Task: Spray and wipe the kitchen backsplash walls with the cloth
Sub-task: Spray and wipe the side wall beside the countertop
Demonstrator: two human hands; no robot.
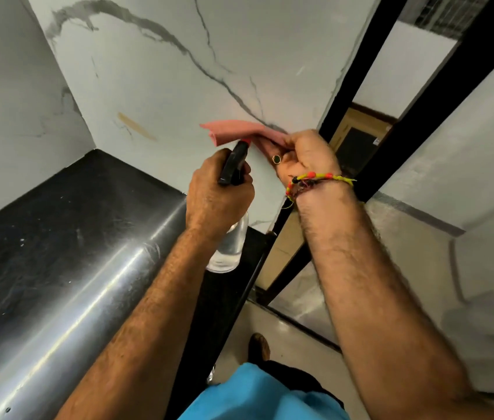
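Notably, no legible brand, label or writing appears on any item in the head view. The marble-veined backsplash wall (154, 86) ends at a vertical corner edge beside a black door frame (360, 95); a tan smear (136, 126) marks the wall to the left, with open wall around it. The black desk (42, 225) lies below, bordered by a steel edge (112, 286). The left hand (218, 195) grips a clear spray bottle (229, 247), fingers curled round its black trigger head. The right hand (306, 156) pinches a pink cloth (233, 131) against the wall near the corner edge, fingers closed on it.
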